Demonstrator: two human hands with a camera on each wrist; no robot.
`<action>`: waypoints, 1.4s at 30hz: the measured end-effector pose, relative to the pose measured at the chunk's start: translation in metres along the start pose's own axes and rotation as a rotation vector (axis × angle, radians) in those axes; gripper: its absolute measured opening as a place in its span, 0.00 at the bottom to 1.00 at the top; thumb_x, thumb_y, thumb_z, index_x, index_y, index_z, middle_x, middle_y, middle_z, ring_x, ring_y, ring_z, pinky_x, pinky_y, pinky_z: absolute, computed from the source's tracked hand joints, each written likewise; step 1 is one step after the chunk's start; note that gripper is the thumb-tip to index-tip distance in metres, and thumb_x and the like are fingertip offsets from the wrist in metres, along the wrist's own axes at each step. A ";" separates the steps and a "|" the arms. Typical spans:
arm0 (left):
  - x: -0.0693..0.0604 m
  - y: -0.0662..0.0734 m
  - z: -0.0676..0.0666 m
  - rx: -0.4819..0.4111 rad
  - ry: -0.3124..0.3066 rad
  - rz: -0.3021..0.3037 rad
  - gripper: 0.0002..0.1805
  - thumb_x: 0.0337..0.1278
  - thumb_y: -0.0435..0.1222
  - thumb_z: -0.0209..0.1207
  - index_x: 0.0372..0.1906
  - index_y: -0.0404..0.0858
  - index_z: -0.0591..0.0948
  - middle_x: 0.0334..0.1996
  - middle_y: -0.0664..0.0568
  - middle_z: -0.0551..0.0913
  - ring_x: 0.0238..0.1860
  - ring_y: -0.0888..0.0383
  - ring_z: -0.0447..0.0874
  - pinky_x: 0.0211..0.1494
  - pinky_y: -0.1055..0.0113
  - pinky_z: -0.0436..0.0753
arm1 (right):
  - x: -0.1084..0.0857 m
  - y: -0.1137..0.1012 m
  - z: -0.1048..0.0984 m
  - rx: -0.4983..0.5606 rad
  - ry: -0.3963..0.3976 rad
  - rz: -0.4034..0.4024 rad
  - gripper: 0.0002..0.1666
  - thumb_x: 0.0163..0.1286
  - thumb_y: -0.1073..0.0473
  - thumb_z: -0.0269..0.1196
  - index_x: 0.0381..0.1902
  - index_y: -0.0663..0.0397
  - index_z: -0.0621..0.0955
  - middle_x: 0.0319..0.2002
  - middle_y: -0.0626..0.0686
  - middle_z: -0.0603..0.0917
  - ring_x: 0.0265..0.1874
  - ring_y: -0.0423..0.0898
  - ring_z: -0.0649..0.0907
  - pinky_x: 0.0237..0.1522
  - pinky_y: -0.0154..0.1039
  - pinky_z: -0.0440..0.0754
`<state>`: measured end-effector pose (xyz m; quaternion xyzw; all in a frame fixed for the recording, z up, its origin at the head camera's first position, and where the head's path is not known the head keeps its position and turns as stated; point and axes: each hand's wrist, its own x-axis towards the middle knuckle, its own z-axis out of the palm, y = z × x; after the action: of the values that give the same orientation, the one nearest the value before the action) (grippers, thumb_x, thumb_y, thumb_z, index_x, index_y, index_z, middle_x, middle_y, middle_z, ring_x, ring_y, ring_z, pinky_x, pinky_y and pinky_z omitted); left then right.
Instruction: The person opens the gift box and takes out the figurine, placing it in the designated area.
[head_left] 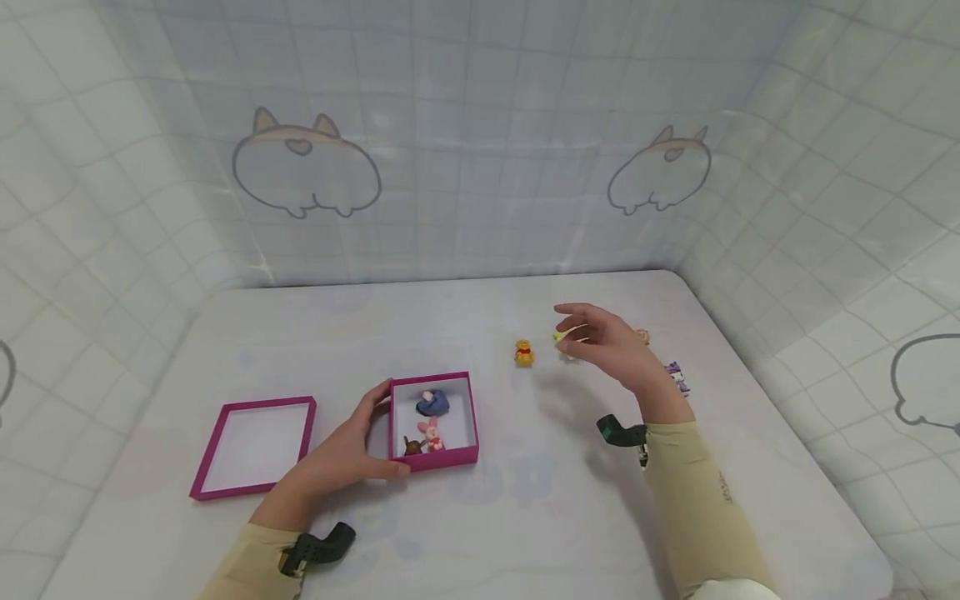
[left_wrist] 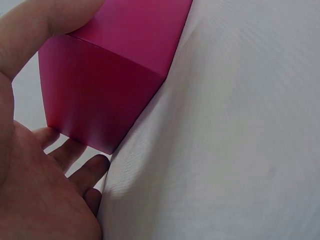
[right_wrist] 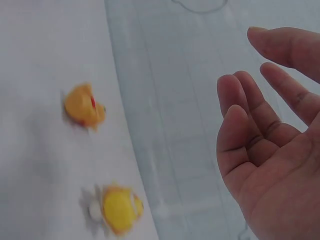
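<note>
magenta box point(head_left: 441, 457) on white tabletop point(head_left: 525, 525); left hand point(head_left: 345, 454) grips it, thumb on near wall, fingers point(left_wrist: 90, 171) at left wall. inside: blue figure point(head_left: 433, 404), pink figure point(head_left: 432, 432), brown piece point(head_left: 413, 447). right hand point(head_left: 611, 346) raised, fingers loosely bent, thumb apart, nothing held. nearby on tabletop: yellow figure point(right_wrist: 118, 210), orange bear point(head_left: 524, 354). magenta-rimmed tray point(head_left: 308, 425) left of box.

Free gap, box point(head_left: 442, 459) left, bear point(head_left: 524, 353) (yellow) right

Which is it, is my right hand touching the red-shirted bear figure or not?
Apart: the head view shows bare tabletop between your right hand and the bear figure.
</note>
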<state>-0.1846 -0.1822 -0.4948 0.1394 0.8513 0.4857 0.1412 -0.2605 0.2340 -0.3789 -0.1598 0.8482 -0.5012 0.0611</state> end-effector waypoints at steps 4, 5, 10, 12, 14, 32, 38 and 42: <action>-0.001 0.000 -0.001 0.000 0.002 -0.007 0.70 0.32 0.57 0.78 0.78 0.58 0.43 0.77 0.53 0.50 0.76 0.47 0.49 0.69 0.37 0.61 | 0.009 -0.011 0.017 0.006 -0.050 -0.019 0.31 0.67 0.56 0.68 0.67 0.40 0.74 0.53 0.54 0.79 0.52 0.50 0.80 0.51 0.45 0.81; -0.001 0.000 -0.001 0.002 0.003 -0.006 0.70 0.32 0.57 0.78 0.78 0.58 0.43 0.77 0.53 0.50 0.76 0.47 0.49 0.68 0.37 0.61 | 0.012 -0.013 0.022 0.012 -0.059 -0.022 0.30 0.68 0.57 0.68 0.67 0.41 0.74 0.53 0.54 0.79 0.52 0.50 0.80 0.51 0.45 0.81; 0.000 -0.001 -0.002 0.003 0.006 0.001 0.69 0.32 0.57 0.78 0.78 0.60 0.43 0.77 0.54 0.50 0.76 0.48 0.49 0.68 0.37 0.62 | 0.023 -0.025 0.044 0.058 -0.108 -0.046 0.29 0.67 0.58 0.68 0.65 0.40 0.76 0.52 0.54 0.80 0.51 0.51 0.80 0.50 0.48 0.81; 0.000 -0.001 -0.002 0.002 0.007 0.006 0.69 0.33 0.57 0.77 0.78 0.60 0.43 0.77 0.54 0.51 0.76 0.48 0.49 0.68 0.37 0.62 | 0.029 -0.025 0.052 0.086 -0.131 -0.070 0.29 0.66 0.56 0.69 0.64 0.38 0.76 0.51 0.52 0.80 0.50 0.50 0.80 0.48 0.47 0.82; 0.000 -0.001 -0.002 0.004 0.008 0.009 0.69 0.32 0.57 0.77 0.78 0.61 0.43 0.77 0.54 0.51 0.76 0.48 0.50 0.68 0.37 0.63 | 0.033 -0.027 0.061 0.104 -0.155 -0.091 0.29 0.66 0.54 0.69 0.64 0.37 0.76 0.51 0.51 0.80 0.50 0.50 0.81 0.48 0.47 0.82; 0.005 0.005 0.000 -0.004 -0.002 0.019 0.70 0.31 0.57 0.78 0.78 0.58 0.43 0.77 0.54 0.50 0.75 0.49 0.51 0.68 0.37 0.62 | 0.045 -0.033 0.129 0.023 -0.359 -0.171 0.23 0.68 0.54 0.67 0.61 0.37 0.78 0.47 0.50 0.83 0.45 0.43 0.82 0.48 0.42 0.82; 0.008 0.003 0.001 -0.009 -0.008 0.035 0.69 0.32 0.56 0.78 0.78 0.58 0.43 0.77 0.53 0.50 0.75 0.49 0.51 0.69 0.37 0.61 | 0.044 -0.031 0.145 -0.210 -0.345 -0.230 0.24 0.68 0.53 0.67 0.61 0.44 0.79 0.48 0.48 0.84 0.44 0.38 0.80 0.44 0.35 0.81; 0.010 0.001 0.001 -0.021 -0.007 0.047 0.69 0.32 0.56 0.78 0.78 0.59 0.44 0.77 0.53 0.51 0.75 0.50 0.52 0.69 0.38 0.61 | 0.042 -0.035 0.153 -0.378 -0.332 -0.275 0.24 0.69 0.53 0.66 0.62 0.47 0.79 0.49 0.49 0.83 0.47 0.41 0.80 0.46 0.32 0.80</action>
<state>-0.1930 -0.1767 -0.4954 0.1594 0.8422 0.4973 0.1342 -0.2524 0.0773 -0.4214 -0.3617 0.8754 -0.3048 0.0997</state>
